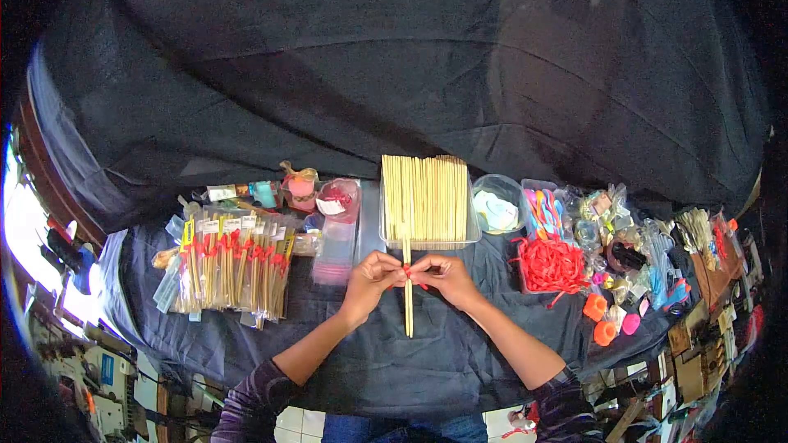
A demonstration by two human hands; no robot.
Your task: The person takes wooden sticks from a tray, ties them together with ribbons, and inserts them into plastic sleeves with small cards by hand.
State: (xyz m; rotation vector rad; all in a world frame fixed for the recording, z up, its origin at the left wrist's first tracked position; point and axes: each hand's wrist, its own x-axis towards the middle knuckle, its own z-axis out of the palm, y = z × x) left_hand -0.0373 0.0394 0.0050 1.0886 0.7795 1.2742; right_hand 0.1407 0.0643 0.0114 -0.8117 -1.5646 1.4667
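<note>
A pair of pale wooden chopsticks (409, 312) stands lengthwise in front of me, its far end overlapping the near edge of the stick-filled container. Around its middle sits a small red ribbon (407, 268). My left hand (374, 283) is closed in a pinch at the ribbon from the left side. From the right, my right hand (447, 279) pinches the ribbon too, and a short red end shows below its fingers. Both sets of fingertips nearly meet at the chopsticks and partly hide the ribbon.
Behind my hands a clear container (474, 234) holds many wooden sticks. Packaged chopsticks with red bows (238, 267) lie at left. To the right are a tub of red ribbon strips (552, 264), a round tub (498, 203) and several small bagged items. Black cloth (353, 369) covers the table.
</note>
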